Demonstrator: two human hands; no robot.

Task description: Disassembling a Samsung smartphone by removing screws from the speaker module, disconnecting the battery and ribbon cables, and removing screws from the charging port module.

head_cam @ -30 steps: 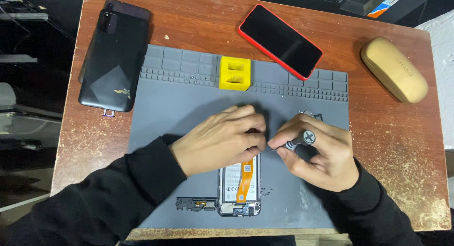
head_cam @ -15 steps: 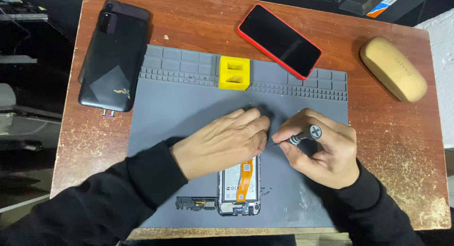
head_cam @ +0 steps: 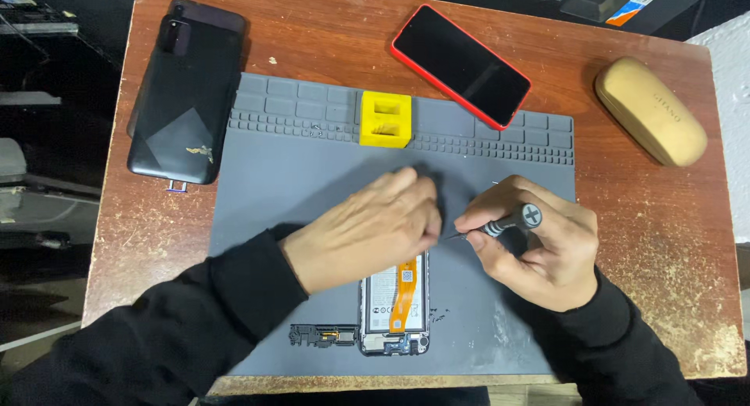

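From the head camera, your left hand (head_cam: 367,226) presses flat, fingers together, on the one opened phone (head_cam: 394,304) lying on the grey repair mat (head_cam: 312,156). Your right hand (head_cam: 539,250) pinches one small screwdriver (head_cam: 500,222), its tip beside your left fingertips. Around you: one yellow block (head_cam: 385,119), one red phone (head_cam: 461,65), two dark back covers (head_cam: 183,94) stacked, one tan case (head_cam: 651,111).
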